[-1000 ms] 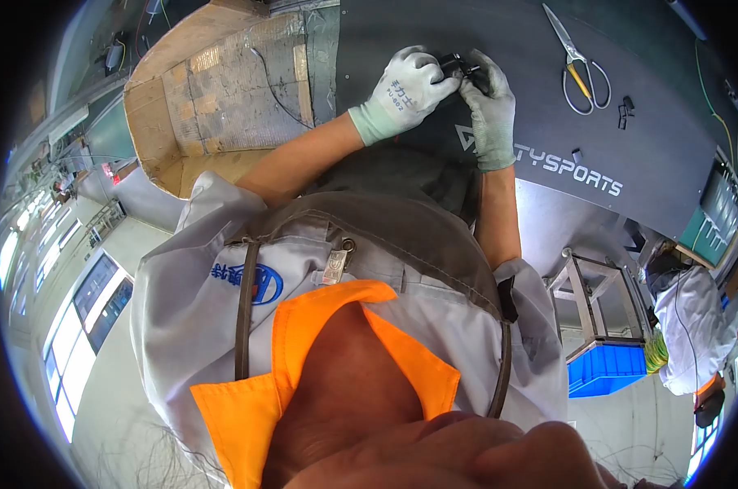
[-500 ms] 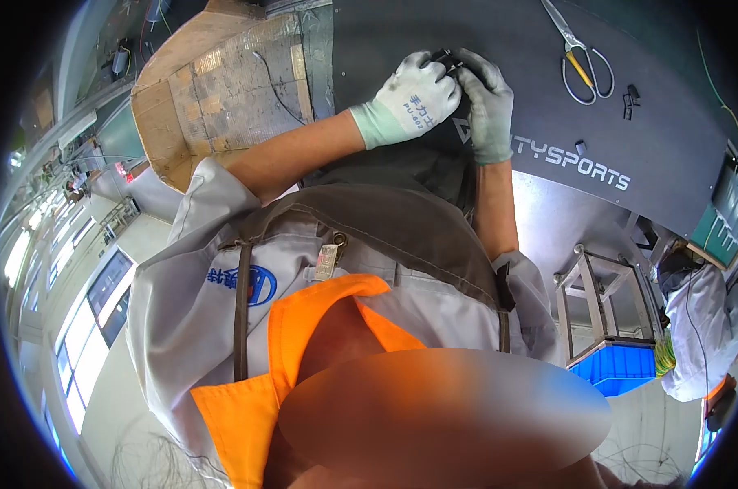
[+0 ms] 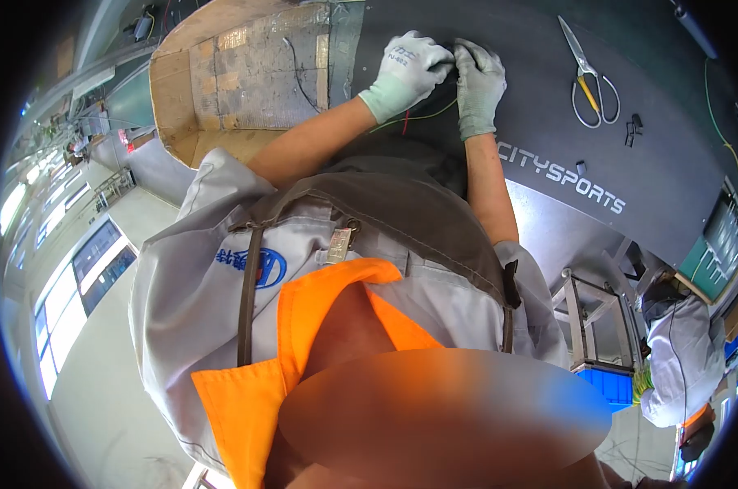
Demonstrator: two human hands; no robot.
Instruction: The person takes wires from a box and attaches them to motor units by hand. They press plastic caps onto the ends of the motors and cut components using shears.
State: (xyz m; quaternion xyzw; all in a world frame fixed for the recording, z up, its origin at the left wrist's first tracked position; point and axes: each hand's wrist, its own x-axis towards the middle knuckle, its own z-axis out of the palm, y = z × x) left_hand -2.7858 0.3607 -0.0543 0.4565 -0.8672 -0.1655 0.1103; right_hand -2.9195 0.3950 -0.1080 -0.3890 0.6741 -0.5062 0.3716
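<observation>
My left hand (image 3: 409, 69), in a white and pale green work glove, is closed with its fingertips pinched together. My right hand (image 3: 479, 80), in a matching greyish glove, is closed too, its fingertips close against the left ones. Whatever lies between them is hidden by the fingers and the dark background. Below the hands a thin yellow-green wire (image 3: 430, 116) runs across the black mat toward my right hand. A short red wire (image 3: 406, 122) shows beside it.
On the black mat (image 3: 532, 90) with white lettering lie scissors (image 3: 587, 81), a small black clip-like part (image 3: 633, 129) and a smaller dark piece (image 3: 581, 167). A cardboard box (image 3: 173, 106) with a dark cable stands left. A metal stool (image 3: 597, 318) and another person (image 3: 685, 359) are at right.
Both hands have moved slightly up, and the black part seen between them earlier is now hidden. The yellow-green and red wires have come into view below them. The whole view has shifted a little.
</observation>
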